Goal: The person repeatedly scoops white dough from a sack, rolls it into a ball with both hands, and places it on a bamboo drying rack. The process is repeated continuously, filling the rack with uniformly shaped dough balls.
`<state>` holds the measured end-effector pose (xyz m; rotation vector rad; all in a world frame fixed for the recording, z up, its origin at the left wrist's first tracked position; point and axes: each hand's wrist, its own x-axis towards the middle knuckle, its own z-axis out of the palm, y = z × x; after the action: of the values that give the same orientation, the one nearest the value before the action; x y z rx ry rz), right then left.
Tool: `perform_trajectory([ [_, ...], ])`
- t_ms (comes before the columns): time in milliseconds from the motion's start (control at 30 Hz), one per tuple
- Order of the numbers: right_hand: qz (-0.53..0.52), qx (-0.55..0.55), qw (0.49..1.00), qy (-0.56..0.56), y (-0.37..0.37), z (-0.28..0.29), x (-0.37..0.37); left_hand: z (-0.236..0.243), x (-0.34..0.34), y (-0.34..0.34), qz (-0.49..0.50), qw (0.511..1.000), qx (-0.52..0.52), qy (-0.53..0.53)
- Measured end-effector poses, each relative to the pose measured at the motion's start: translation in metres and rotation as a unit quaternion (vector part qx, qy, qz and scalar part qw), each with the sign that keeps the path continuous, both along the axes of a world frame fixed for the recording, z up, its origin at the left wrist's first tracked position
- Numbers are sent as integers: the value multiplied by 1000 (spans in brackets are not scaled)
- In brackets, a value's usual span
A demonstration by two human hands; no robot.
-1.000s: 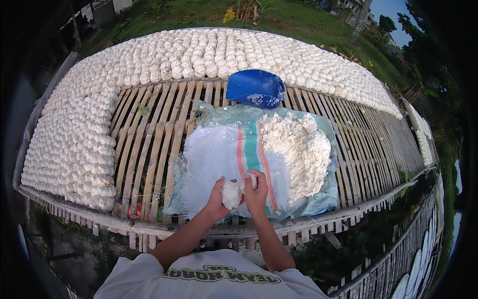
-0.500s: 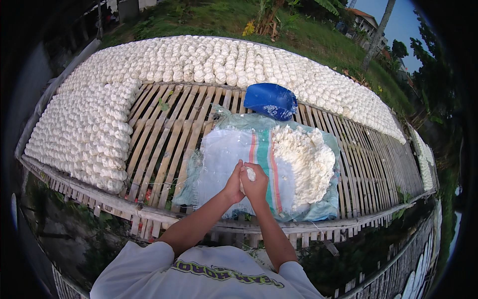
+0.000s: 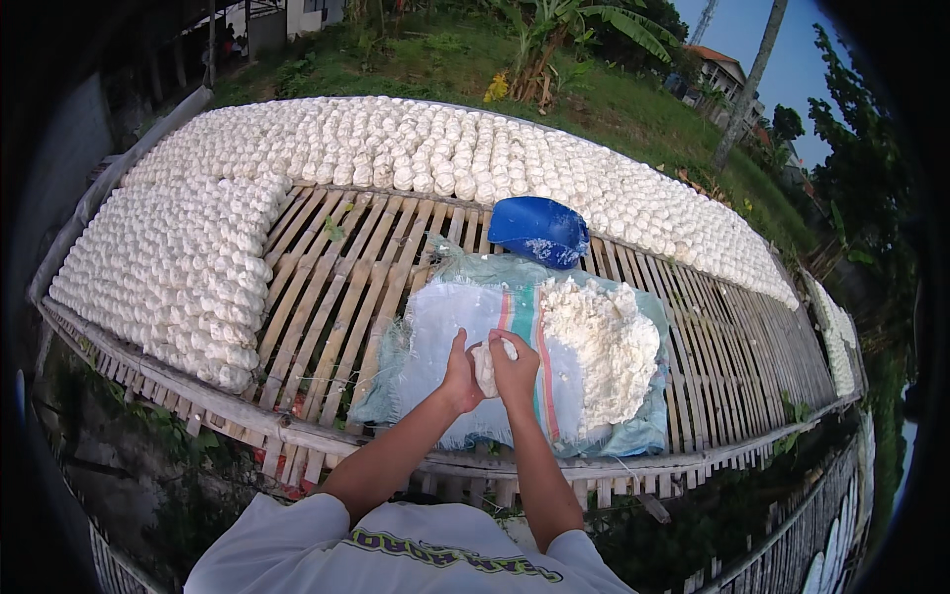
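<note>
A lump of moist white mash [image 3: 484, 370] sits between my two hands, above a white woven sheet with coloured stripes [image 3: 435, 322]. My right hand [image 3: 516, 371] wraps round its right side, fingers curled over the top. My left hand [image 3: 462, 374] cups the lump from the left, its thumb raised and apart; its other fingers are mostly hidden. Just right of my hands, a loose, crumbly heap of the same white mash [image 3: 604, 351] lies on the sheet.
A bamboo slat rack [image 3: 327, 267] bears the sheet. Behind the heap lies a blue plastic scoop-like container [image 3: 539, 230] smeared with white. Dense rows of white balls [image 3: 163, 277] cover the rack's left side and far edge [image 3: 426, 148]. A bamboo rail [image 3: 346, 444] runs along the near edge.
My hands have come apart slightly from a tight clasp; the left thumb has lifted away and more of the lump shows. The whole view has shifted a little downward in the picture.
</note>
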<state>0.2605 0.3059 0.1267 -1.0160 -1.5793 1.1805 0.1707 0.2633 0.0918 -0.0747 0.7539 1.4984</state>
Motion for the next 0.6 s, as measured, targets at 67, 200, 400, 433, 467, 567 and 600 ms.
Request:
perform_trajectory([
  [67,37,144,986,-71,-5,5,1,-3,-7,-3,-9,998,53,-37],
  [200,125,222,966,-48,-20,8,0,-4,-11,-19,-49,983,165,-60],
  [400,116,51,992,-7,-39,-2,-3,9,-4,-44,62,996,57,12],
  [433,98,8,995,-11,-42,-2,-5,12,-4,-47,85,995,35,25],
  [467,62,-32,997,-12,-43,0,-5,13,-5,-51,55,998,43,2],
  [567,74,226,967,-93,-59,6,-7,18,-11,-66,15,995,89,-42],
  [600,102,275,949,-115,-63,10,-6,19,-14,-71,14,994,101,-34],
])
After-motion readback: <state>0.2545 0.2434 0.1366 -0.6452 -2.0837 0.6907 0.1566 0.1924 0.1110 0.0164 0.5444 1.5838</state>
